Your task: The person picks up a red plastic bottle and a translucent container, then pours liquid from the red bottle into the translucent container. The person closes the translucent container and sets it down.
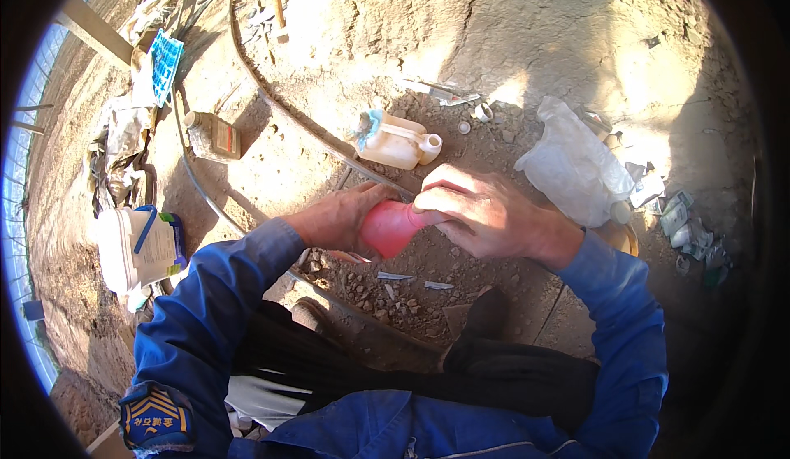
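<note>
In front of my lap I hold a pink bottle [387,230], tilted so that its narrow neck points right. My left hand [339,216] is closed around the bottle's wide body. The fingers of my right hand [485,212] are closed on the neck end, which they partly hide, so I cannot tell whether a cap is on it. Just beyond my hands, a cream plastic jug [395,148] with a handle lies on the dirt ground, with something blue at its left end.
A dark hose [271,97] curves across the ground past the jug. To the left stand a brownish canister [216,137] and a white bucket [123,249] with a blue handle. A crumpled clear plastic bag [572,159], a tape roll [483,113] and litter [690,230] lie right.
</note>
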Demonstrator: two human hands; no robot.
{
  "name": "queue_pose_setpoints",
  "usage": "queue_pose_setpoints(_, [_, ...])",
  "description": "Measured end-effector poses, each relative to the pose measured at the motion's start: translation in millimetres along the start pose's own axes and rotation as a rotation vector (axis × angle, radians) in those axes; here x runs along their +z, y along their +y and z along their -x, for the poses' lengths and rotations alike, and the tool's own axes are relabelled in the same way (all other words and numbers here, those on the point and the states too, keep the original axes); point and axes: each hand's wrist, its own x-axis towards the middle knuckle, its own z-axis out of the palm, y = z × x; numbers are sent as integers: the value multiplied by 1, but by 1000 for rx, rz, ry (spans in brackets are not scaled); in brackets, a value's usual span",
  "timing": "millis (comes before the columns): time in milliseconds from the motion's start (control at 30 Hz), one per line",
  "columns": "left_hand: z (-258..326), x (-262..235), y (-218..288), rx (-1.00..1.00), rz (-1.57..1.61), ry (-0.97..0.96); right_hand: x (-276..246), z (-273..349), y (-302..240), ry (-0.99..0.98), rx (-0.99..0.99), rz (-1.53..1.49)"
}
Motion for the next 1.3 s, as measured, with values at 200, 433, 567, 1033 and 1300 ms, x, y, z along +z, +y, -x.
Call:
queue_pose_setpoints(200, [3,-4,-2,-78,5,-23,-15,7,13,129,215,-220])
queue_pose_setpoints(433, [3,-6,-8,32,-19,111,64,61,58,-45,706,-366])
queue_pose_setpoints(567, [4,-15,-5,-2,13,165,128,90,66,-21,677,-464])
queue_pose_setpoints(1033, [0,-22,-4,-33,36,261,183,104,89,-116,510,-225])
queue_pose_setpoints(1300, [-12,-10,8,-160,254,377,135,74,46,133,643,-308])
